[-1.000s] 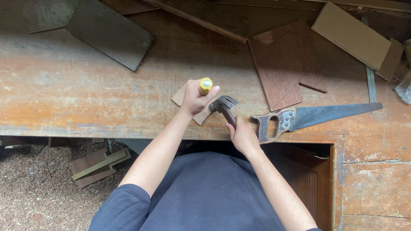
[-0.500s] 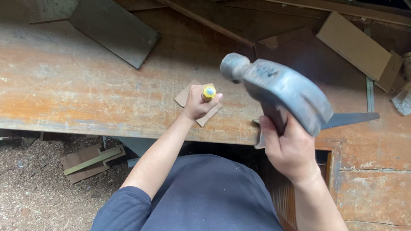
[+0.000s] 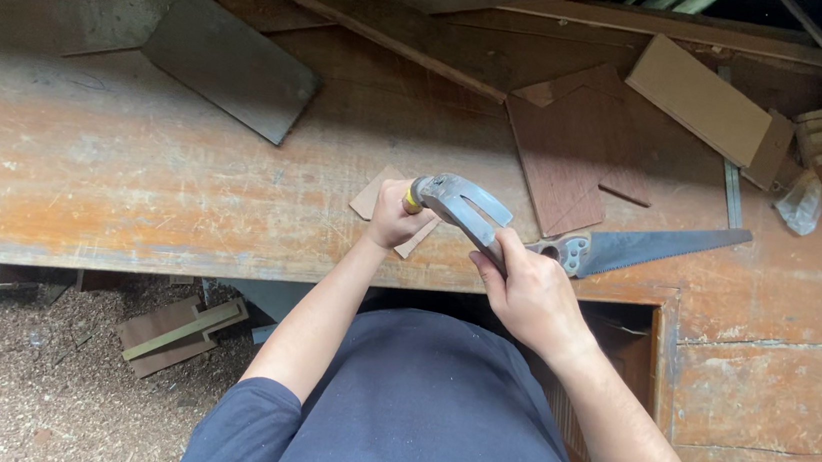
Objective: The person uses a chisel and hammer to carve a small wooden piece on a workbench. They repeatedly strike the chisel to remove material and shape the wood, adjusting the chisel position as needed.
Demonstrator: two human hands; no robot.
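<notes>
Standing on a small thin wood piece point(image 3: 372, 198) near the front edge of the workbench point(image 3: 134, 184): a yellow-capped tool point(image 3: 411, 199), only its yellow end showing, the rest hiding inside the fist, so not telling whether chisel or punch. Wrapping fully round its shaft, the left hand point(image 3: 394, 221), fingers curling shut with no gap, and pressing down onto the wood piece as well.

Coming in right at the yellow end, the grey claw hammer point(image 3: 461, 204), striking face pointing left toward the cap and claw pointing right; not possible to say whether touching or just beside. Gripping the handler high up, close under the head, the right hand point(image 3: 528, 295), fingers closing tight round the handle.

Judging from this: worth landing the face square on the cap rather than glancing, since the knuckles are sitting just under it; worth holding the shaft steady and the wood piece pinned flat against sliding. Choking up on the handle like this suiting short, light taps more than full swings.

Lying just beyond the right hand, a handsaw point(image 3: 650, 249), blade pointing right. Resting behind it, a brown board point(image 3: 564, 155); farther back, a pale plank point(image 3: 705, 99) and, well to the left, a grey panel point(image 3: 231, 63). Lying below the bench, on the sawdust-covered floor, a few offcuts point(image 3: 175, 331).
</notes>
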